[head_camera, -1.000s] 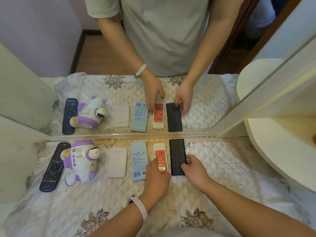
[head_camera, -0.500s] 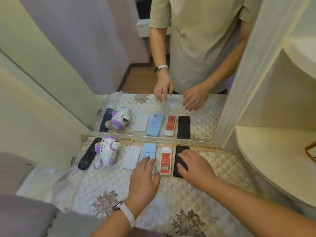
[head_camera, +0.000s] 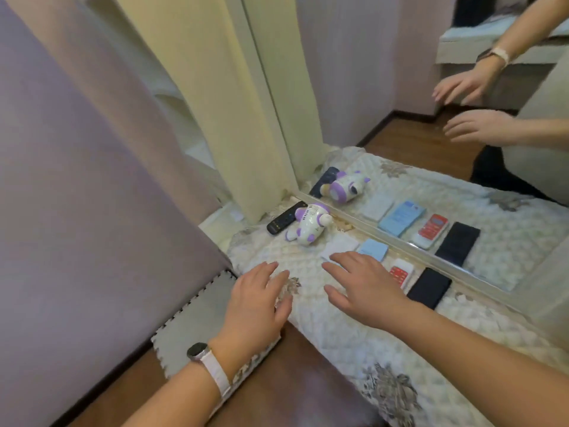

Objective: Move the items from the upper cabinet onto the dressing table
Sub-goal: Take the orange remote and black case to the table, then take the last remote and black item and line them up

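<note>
A row of items lies along the mirror on the quilted dressing table [head_camera: 345, 328]: a black remote [head_camera: 284, 218], a white and purple toy robot [head_camera: 308, 224], a white flat box [head_camera: 340, 247], a light blue box [head_camera: 373, 249], a red and white remote [head_camera: 400, 274] and a black flat case [head_camera: 429, 287]. My left hand [head_camera: 255, 306] hovers empty, fingers spread, over the table's left edge. My right hand [head_camera: 366, 286] hovers open just in front of the white and blue boxes, partly covering them. Neither hand holds anything.
A mirror [head_camera: 400, 124] stands behind the row and repeats the items and both hands. A cream panel [head_camera: 215, 97] and a pale purple wall [head_camera: 77, 180] close off the left. A grey foam mat [head_camera: 197, 322] and brown floor [head_camera: 295, 380] lie below the table edge.
Both hands let go of the red remote and the black case and drew back to the left, empty. The view swung left and down.
</note>
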Demonstrator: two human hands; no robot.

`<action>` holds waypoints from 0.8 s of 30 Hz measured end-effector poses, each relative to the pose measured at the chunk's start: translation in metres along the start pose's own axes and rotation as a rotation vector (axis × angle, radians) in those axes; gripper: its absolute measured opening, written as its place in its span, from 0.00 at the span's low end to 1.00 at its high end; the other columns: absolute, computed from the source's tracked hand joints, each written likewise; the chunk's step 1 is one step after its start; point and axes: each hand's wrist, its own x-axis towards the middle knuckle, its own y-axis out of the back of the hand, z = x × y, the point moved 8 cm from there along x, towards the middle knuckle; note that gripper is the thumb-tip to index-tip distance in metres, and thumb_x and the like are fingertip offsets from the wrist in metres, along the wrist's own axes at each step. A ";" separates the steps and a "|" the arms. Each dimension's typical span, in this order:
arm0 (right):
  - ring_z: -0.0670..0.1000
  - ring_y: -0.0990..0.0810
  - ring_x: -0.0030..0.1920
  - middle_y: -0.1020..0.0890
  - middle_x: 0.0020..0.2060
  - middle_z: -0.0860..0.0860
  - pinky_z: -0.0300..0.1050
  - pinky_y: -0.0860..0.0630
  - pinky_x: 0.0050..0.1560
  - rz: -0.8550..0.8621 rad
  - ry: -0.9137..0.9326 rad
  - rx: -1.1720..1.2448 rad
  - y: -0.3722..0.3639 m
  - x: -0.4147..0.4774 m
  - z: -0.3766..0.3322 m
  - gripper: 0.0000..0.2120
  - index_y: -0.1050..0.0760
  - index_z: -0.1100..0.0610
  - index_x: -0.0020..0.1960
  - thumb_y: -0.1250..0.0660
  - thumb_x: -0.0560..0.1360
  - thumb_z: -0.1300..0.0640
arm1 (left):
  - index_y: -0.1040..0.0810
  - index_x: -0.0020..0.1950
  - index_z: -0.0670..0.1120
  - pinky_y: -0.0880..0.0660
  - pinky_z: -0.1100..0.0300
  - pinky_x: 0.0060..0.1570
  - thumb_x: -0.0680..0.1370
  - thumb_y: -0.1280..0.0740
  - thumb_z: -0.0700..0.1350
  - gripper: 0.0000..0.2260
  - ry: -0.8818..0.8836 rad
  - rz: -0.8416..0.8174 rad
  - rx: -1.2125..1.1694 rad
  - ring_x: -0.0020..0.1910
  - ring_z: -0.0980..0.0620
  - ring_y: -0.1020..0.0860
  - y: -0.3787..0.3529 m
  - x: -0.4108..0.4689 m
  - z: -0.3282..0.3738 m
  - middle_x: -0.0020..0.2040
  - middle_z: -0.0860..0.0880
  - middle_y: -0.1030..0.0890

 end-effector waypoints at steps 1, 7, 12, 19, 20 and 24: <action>0.58 0.20 0.53 0.18 0.55 0.55 0.52 0.23 0.51 0.009 0.042 0.010 0.001 0.007 -0.016 0.22 0.20 0.56 0.58 0.40 0.75 0.44 | 0.21 0.63 0.47 0.29 0.48 0.59 0.76 0.37 0.54 0.18 0.020 0.020 0.013 0.63 0.43 0.25 0.010 -0.010 -0.009 0.63 0.45 0.22; 0.58 0.20 0.53 0.18 0.54 0.53 0.51 0.24 0.53 0.022 0.252 0.054 0.002 0.039 -0.118 0.20 0.20 0.56 0.57 0.39 0.74 0.45 | 0.22 0.63 0.48 0.34 0.50 0.63 0.78 0.40 0.55 0.19 0.179 0.089 0.077 0.64 0.46 0.26 0.052 -0.077 -0.068 0.63 0.47 0.22; 0.55 0.24 0.58 0.20 0.57 0.51 0.50 0.28 0.57 -0.009 0.418 0.038 -0.016 0.056 -0.219 0.21 0.23 0.54 0.62 0.41 0.77 0.43 | 0.23 0.65 0.49 0.30 0.45 0.64 0.78 0.40 0.54 0.19 0.259 0.112 0.152 0.66 0.44 0.26 0.081 -0.150 -0.127 0.64 0.46 0.22; 0.55 0.22 0.55 0.19 0.55 0.51 0.52 0.24 0.52 -0.026 0.588 0.029 -0.049 0.065 -0.394 0.21 0.22 0.54 0.60 0.40 0.76 0.42 | 0.20 0.61 0.49 0.31 0.46 0.64 0.77 0.38 0.55 0.18 0.428 0.193 0.197 0.64 0.46 0.25 0.132 -0.286 -0.230 0.62 0.47 0.21; 0.55 0.22 0.55 0.19 0.55 0.51 0.52 0.24 0.52 -0.031 0.614 0.023 -0.055 0.066 -0.420 0.21 0.22 0.54 0.60 0.40 0.76 0.42 | 0.20 0.61 0.48 0.30 0.45 0.64 0.77 0.38 0.55 0.18 0.455 0.208 0.191 0.64 0.46 0.25 0.139 -0.306 -0.245 0.62 0.47 0.21; 0.56 0.22 0.55 0.19 0.55 0.52 0.51 0.25 0.52 -0.033 0.735 -0.010 -0.078 0.067 -0.520 0.21 0.22 0.55 0.61 0.41 0.77 0.43 | 0.20 0.61 0.48 0.31 0.46 0.63 0.76 0.38 0.55 0.18 0.572 0.271 0.185 0.63 0.44 0.25 0.163 -0.389 -0.302 0.62 0.46 0.21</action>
